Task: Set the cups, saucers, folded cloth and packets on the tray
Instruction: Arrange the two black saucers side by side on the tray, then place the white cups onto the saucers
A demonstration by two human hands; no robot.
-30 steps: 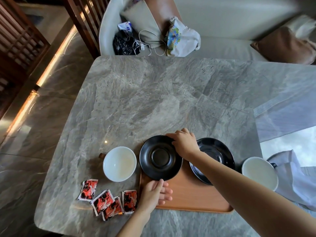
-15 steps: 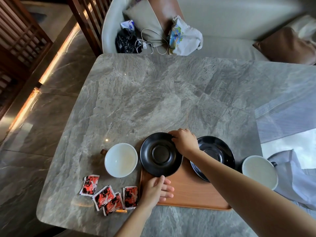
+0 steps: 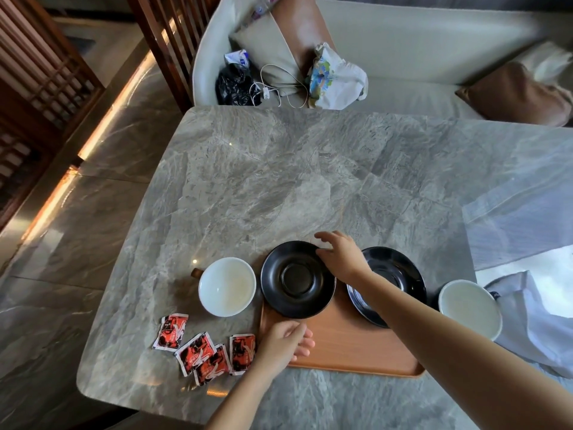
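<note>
Grey marble surface carries everything in front of me, with the wooden tray lying at its near edge. 2 black saucers sit on the tray's far side: the left saucer overhangs the tray's far-left corner, and the right saucer lies just beside it, partly hidden under my forearm.

My right hand reaches across to the far-right rim of the left saucer — fingers spread and curled loosely over the rim, its grip apart rather than clamped; whether the fingertips touch the rim I cannot tell. My left hand lies flat on the tray's near-left corner, fingers together and stretched out, gripping nothing.

1 white cup stands on the surface just left of the tray, a brown handle showing at its far-left side. The other white cup stands off the tray's right end, touching the pale folded cloth that lies at the right edge of the surface.

4 red-and-black packets lie on the surface near the left corner — 2 of them overlapping, the rightmost just beside my left hand.
</note>
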